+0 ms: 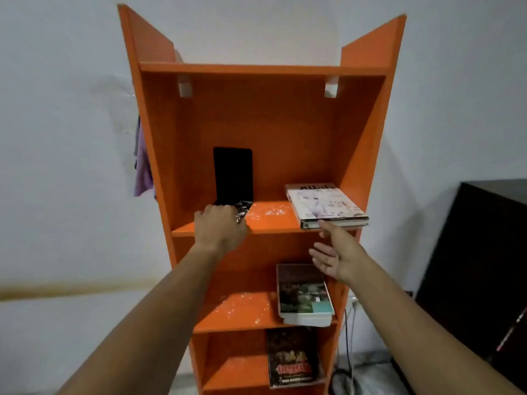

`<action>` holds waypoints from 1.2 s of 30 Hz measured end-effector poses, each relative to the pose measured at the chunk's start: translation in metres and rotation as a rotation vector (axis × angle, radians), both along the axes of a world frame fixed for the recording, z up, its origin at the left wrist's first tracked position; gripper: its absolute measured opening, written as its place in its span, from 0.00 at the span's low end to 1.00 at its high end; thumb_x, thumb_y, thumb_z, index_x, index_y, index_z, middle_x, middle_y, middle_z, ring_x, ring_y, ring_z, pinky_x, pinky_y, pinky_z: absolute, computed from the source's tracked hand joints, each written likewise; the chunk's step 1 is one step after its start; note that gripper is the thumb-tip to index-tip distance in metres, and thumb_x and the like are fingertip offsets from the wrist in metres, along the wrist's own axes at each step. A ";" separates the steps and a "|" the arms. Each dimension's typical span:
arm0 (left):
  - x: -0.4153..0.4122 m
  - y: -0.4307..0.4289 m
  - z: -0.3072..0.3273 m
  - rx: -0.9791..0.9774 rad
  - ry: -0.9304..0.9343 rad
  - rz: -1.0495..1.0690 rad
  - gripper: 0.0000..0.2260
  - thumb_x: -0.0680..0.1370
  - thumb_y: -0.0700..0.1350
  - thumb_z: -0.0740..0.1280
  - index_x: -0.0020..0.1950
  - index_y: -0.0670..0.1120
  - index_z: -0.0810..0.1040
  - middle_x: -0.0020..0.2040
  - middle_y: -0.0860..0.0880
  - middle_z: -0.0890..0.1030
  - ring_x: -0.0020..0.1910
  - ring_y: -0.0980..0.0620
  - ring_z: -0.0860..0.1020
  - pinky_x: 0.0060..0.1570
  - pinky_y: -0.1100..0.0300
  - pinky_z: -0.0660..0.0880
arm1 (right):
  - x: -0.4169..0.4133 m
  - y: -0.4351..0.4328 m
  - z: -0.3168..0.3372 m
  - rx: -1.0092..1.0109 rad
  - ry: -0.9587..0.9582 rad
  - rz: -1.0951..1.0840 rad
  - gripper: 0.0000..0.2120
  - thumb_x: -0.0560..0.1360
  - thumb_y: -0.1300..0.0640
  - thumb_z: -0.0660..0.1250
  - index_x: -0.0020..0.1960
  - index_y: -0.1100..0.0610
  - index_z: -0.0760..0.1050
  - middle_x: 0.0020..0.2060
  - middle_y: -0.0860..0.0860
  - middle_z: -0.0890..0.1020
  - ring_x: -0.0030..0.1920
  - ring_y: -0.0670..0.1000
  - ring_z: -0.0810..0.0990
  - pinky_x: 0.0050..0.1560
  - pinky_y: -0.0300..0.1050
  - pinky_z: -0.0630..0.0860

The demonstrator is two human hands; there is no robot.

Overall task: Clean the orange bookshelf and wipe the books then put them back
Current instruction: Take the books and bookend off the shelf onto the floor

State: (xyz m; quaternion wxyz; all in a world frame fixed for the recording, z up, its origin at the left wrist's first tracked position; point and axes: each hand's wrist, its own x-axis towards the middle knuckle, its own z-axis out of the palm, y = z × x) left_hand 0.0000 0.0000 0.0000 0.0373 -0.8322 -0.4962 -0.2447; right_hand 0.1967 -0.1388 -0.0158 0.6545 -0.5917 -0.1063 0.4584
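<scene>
On a dusty shelf (273, 220) of the orange bookshelf (285, 124), our left hand (219, 226) squeezed a dark cloth (242, 210), wiping. Our right hand (338, 256), fingers loose, sat by the white book (325, 203); lifting it looked next.

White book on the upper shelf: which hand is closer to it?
Right. The right hand is open just under the front edge of the white book; the left hand grips a dark cloth farther left along that shelf.
</scene>
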 end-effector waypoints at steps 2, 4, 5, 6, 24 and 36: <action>0.005 0.014 -0.020 -0.027 0.035 0.020 0.21 0.80 0.57 0.61 0.67 0.48 0.78 0.63 0.44 0.81 0.64 0.41 0.76 0.63 0.44 0.69 | 0.004 0.015 -0.018 0.005 0.104 -0.074 0.33 0.75 0.42 0.73 0.75 0.54 0.68 0.70 0.61 0.74 0.52 0.58 0.80 0.43 0.51 0.78; 0.006 0.029 -0.041 -0.013 0.046 0.018 0.24 0.81 0.58 0.60 0.73 0.48 0.72 0.72 0.44 0.74 0.71 0.40 0.70 0.68 0.42 0.65 | 0.009 0.027 -0.033 0.069 0.153 -0.135 0.41 0.74 0.41 0.74 0.80 0.51 0.60 0.73 0.61 0.69 0.56 0.60 0.79 0.46 0.53 0.80; 0.008 0.033 -0.046 -0.010 0.048 0.010 0.25 0.81 0.59 0.60 0.74 0.47 0.70 0.74 0.44 0.72 0.73 0.41 0.68 0.69 0.41 0.63 | 0.012 0.032 -0.034 0.112 0.155 -0.161 0.42 0.73 0.41 0.74 0.80 0.50 0.59 0.74 0.61 0.68 0.58 0.60 0.79 0.49 0.54 0.81; 0.012 0.038 -0.054 -0.009 0.054 0.002 0.25 0.81 0.59 0.59 0.74 0.47 0.71 0.75 0.44 0.71 0.74 0.41 0.67 0.70 0.40 0.61 | 0.015 0.037 -0.035 0.149 0.150 -0.202 0.42 0.73 0.40 0.74 0.80 0.49 0.59 0.75 0.60 0.67 0.59 0.60 0.79 0.51 0.54 0.81; 0.027 0.035 -0.073 0.099 -0.019 -0.087 0.27 0.81 0.64 0.57 0.68 0.45 0.77 0.68 0.44 0.74 0.69 0.43 0.71 0.70 0.43 0.63 | 0.042 0.092 -0.001 0.052 0.082 -0.648 0.39 0.65 0.59 0.80 0.66 0.53 0.58 0.60 0.59 0.75 0.51 0.63 0.81 0.49 0.63 0.84; 0.031 0.038 -0.059 -0.347 -0.993 0.616 0.31 0.74 0.59 0.74 0.68 0.45 0.66 0.71 0.38 0.67 0.69 0.35 0.68 0.64 0.42 0.68 | 0.012 0.064 -0.017 0.224 0.180 -0.418 0.17 0.72 0.58 0.74 0.59 0.55 0.73 0.53 0.50 0.79 0.52 0.53 0.78 0.58 0.57 0.74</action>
